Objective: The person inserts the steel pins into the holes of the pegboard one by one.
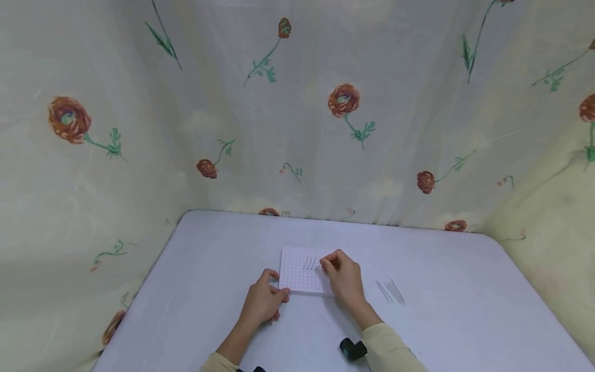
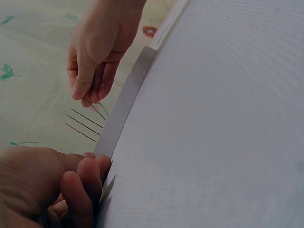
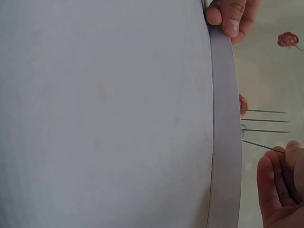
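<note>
A white board [image 1: 297, 279] with a grid of small holes lies flat on the table. My left hand [image 1: 263, 300] grips its near left corner, thumb at the front edge and fingers along the left side. Three thin metal pins [image 1: 310, 263] stand up in a row from the board, slightly apart. Over the board's right part, my right hand [image 1: 345, 279] pinches another thin metal pin [image 3: 262, 146] between thumb and fingertip. This pin tilts more than the others, its lower end right at the board's surface in the right wrist view.
To the right of the board, several loose metal pins [image 1: 394, 292] lie on the white table [image 1: 446, 310]. A black device [image 1: 352, 350] is at the right sleeve. A curtain [image 1: 297, 129] with printed flowers hangs behind the table and at both sides.
</note>
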A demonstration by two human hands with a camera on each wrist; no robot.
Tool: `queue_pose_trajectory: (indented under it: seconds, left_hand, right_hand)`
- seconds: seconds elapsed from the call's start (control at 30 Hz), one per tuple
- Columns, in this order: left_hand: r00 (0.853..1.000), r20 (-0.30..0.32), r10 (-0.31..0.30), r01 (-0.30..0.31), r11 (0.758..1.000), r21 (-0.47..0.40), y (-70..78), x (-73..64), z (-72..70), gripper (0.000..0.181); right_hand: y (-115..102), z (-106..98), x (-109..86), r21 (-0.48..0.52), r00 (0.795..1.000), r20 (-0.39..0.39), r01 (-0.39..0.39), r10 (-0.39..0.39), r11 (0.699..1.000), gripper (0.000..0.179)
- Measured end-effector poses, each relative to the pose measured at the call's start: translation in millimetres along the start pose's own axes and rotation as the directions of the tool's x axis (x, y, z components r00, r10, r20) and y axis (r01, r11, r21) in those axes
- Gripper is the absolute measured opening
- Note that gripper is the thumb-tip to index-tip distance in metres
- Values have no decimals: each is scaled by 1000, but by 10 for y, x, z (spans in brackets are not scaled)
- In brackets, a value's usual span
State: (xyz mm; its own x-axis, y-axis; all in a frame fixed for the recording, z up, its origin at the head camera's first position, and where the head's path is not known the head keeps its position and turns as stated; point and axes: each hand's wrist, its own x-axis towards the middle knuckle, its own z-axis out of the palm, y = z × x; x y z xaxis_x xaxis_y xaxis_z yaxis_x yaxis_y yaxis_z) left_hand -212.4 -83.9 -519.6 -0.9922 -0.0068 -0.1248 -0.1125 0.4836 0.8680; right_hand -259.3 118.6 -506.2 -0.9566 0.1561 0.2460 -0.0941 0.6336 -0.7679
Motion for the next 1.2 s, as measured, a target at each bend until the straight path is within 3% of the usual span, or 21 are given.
queue_pose_trajectory:
  seconds: [0.2, 0.5, 0.73, 1.2]
  left_hand:
    - [1000, 2, -3, 3, 1000, 2, 2, 6, 1, 40]
    - [1000, 9, 22, -22, 1000, -10, -24, 35, -19, 39]
    - [1000, 22, -14, 14, 1000, 2, -18, 33, 3, 40]
    - [1000, 20, -16, 16, 1000, -7, 15, 7, -27, 40]
  right_hand:
    - [-24, -13, 18, -23, 998, 46, -29, 30, 999, 9]
    - [-111, -23, 58, -97, 996, 94, 0, 9, 995, 9]
    - [-99, 15, 43, -140, 995, 101, 2, 12, 990, 9]
    - [-71, 27, 55, -162, 988, 152, -12, 37, 987, 11]
